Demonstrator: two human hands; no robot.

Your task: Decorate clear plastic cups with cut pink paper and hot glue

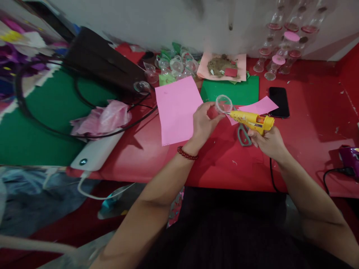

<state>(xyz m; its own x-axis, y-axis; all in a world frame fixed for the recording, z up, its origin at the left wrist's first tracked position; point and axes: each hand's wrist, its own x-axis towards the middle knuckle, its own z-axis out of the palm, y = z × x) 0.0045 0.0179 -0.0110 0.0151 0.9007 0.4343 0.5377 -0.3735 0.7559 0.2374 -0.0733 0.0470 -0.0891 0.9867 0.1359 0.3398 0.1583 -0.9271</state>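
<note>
My left hand [204, 121] pinches a clear plastic cup piece [224, 103] with its round rim facing up. In my right hand [268, 141] is a yellow hot glue gun [252, 120], its metal nozzle reaching the near edge of the rim; I cannot tell whether they touch. Below the glue gun lie grey-handled scissors [244, 136], partly covered. A pink paper scrap [260, 106] rests just behind the gun. To the left, beside my left hand, lies a larger pink sheet [178, 112].
Several hourglass-shaped plastic pieces [276, 61] stand at the back right, near a black phone [279, 102]. Clear cups [176, 65] crowd the back. A green sheet [230, 89] lies behind my hands. Leftward are a white power bank [97, 153], pink plastic [102, 118] and a looping black cable [70, 135].
</note>
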